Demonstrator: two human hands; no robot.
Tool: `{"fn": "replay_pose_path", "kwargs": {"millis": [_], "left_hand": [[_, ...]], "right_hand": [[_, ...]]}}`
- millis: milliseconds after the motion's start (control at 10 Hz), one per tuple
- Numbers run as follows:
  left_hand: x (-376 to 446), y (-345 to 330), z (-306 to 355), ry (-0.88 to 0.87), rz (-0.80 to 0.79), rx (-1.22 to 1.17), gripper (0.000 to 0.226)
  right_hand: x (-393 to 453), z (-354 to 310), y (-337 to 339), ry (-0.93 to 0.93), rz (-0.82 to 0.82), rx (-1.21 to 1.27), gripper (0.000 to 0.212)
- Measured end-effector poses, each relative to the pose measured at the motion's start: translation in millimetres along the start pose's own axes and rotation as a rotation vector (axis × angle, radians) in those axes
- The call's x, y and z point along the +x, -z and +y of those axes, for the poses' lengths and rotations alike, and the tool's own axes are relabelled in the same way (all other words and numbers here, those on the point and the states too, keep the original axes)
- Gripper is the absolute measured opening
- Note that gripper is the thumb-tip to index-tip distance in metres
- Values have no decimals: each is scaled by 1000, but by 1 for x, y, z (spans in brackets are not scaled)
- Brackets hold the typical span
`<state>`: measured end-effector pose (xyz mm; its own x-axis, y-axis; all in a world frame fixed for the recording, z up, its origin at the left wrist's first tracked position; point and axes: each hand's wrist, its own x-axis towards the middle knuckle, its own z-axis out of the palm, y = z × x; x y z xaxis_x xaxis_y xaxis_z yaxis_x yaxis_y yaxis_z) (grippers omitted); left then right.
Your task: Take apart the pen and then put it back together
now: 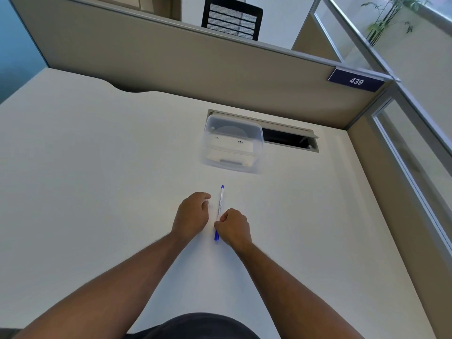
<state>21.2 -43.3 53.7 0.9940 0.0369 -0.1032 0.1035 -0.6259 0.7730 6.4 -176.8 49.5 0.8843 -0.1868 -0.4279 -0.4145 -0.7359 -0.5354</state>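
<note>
Left hand (193,215) rests on the desk (97,167) just left of the pen (219,211), fingers curled loosely, gripping nothing visible. Pen lies on the desk, assembled, blue cap end nearest the person, blue plug end pointing away. Right hand (233,227) sits just right of the pen, thumb and fingers pinching its lower barrel. Clear box (232,145) stands beyond the pen, well apart
</note>
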Motion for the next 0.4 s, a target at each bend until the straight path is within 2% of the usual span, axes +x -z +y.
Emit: {"fn": "replay_pose_path", "kwargs": {"millis": [200,300,400], "left_hand": [[-3,-8,-32,-204,-45,430,51],[-6,-12,-44,-193,-132,555,59],[-10,-13,-54,-220,-105,615,65]], "right_hand": [[-1,-1,-2,55,10,-121,15],[-1,1,-3,70,-1,-140,21],[-3,5,3,84,64,-150,29]]}}
